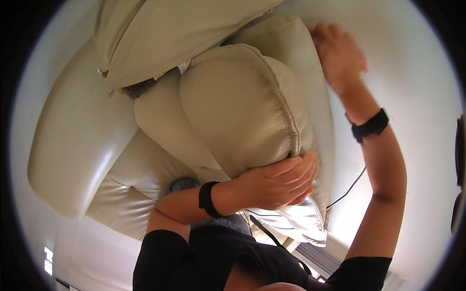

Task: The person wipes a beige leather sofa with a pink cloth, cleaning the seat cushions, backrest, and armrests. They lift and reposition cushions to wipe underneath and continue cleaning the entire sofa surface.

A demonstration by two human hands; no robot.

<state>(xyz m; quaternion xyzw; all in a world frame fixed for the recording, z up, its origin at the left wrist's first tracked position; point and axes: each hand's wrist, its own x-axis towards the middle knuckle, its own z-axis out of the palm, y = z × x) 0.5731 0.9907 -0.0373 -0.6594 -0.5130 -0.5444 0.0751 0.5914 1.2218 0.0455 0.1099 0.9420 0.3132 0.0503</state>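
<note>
A padded cream leather cushion (233,109) with a raised seam fills the middle of the view. My left hand (273,185) is wrapped over its lower right corner, with the fingers pressed along the seam. Behind the cushion stands a cream leather panel (322,127) of the sofa. At the panel's upper right edge is my right hand (338,54), blurred, with bent fingers; whether it grips the edge I cannot tell. At the top lies another cream leather part (164,36) with a zip (125,31), and dark fabric (140,88) shows under its corner. Both wrists wear black bands.
A broad rounded leather armrest (80,120) and a tufted seat (127,185) are on the left. A pale wall (411,91) rises on the right, and a thin black cable (349,191) runs near it. A shiny silvery-looking cushion (305,218) lies below my left hand.
</note>
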